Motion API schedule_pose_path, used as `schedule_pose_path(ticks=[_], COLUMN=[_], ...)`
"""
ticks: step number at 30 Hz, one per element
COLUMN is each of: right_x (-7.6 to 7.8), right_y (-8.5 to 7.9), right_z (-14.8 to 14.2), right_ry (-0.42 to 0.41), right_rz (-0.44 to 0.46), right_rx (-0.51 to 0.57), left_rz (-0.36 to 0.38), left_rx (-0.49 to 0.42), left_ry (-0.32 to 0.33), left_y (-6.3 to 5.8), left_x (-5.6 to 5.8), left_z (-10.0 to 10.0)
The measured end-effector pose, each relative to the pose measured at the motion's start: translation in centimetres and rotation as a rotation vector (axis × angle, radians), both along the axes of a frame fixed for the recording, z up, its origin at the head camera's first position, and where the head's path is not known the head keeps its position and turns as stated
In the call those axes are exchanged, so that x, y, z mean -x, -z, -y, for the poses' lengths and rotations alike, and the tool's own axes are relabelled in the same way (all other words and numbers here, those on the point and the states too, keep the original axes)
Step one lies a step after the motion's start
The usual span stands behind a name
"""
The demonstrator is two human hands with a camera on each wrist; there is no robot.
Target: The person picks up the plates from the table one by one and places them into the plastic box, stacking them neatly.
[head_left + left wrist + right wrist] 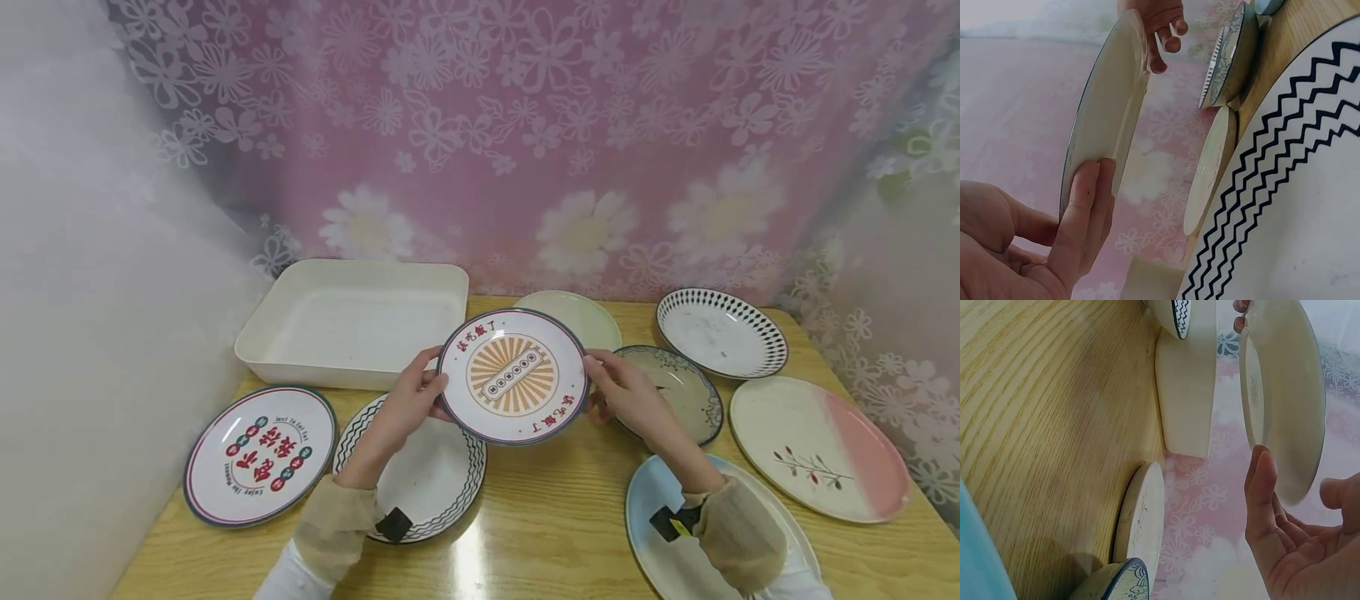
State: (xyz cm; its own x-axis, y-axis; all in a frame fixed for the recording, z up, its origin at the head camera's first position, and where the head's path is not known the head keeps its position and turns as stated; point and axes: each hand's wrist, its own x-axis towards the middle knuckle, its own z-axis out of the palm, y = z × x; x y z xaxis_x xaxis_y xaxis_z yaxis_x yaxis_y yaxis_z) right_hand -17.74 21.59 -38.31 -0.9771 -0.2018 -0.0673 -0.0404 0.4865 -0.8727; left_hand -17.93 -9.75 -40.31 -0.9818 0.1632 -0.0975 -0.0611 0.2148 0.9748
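A white plate with a dark rim, an orange sunburst and red lettering is held up above the table, its face tilted toward me. My left hand grips its left edge, thumb by the rim and fingers against the underside. At the opposite edge my right hand holds the plate, its fingers under the pale base. Below the left hand lies a zigzag-rimmed plate. A similar plate with red lettering sits to its left.
A white rectangular bin stands at the back left of the wooden table. To the right are a pale green plate, a patterned grey-green dish, a diamond-rimmed dish, a pink-and-cream plate and a blue-and-cream plate.
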Motion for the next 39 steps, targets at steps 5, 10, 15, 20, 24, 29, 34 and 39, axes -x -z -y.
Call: schedule_pose_path(ticks=[5,10,15,20,24,29,34,39], right_x=[-0.1,-0.2,-0.5,-0.7,-0.9,-0.9,-1.1,-1.4], right_y=[0.0,0.2,0.3,0.4,0.4,0.6,0.5,0.3], right_z=[0.0,0.0,0.1,0.2,0.2,0.4,0.5,0.6], right_ry=[-0.006,-0.019,-0.049,-0.074,-0.084,-0.096,-0.099,-0.093], right_rz=[0.0,0.004,-0.001,-0.023,-0.025,-0.028,-0.029,-0.026], right_rx=[0.065,0.071,0.06,0.05,0.064,0.085,0.097,0.102], left_rz=[-0.026,-0.019,-0.016,-0.004,-0.004,0.008,0.038,0.072], left_rx=[-0.009,-0.021,-0.035,-0.058,-0.071,-0.087,-0.093,-0.092], left_ry=[-0.013,-0.046,-0.086,-0.126,-0.183,-0.225,-0.266,-0.297], left_y=[-0.5,-0.7,-1.2,-1.8,-2.3,-2.7,-2.9,-2.4], left_x=[0.4,1.2,1.6,2.4,3.6,4.7,5.5,6.4], left_z=[0.8,1.8,3.2,4.9,6.4,8.1,9.6,10.6])
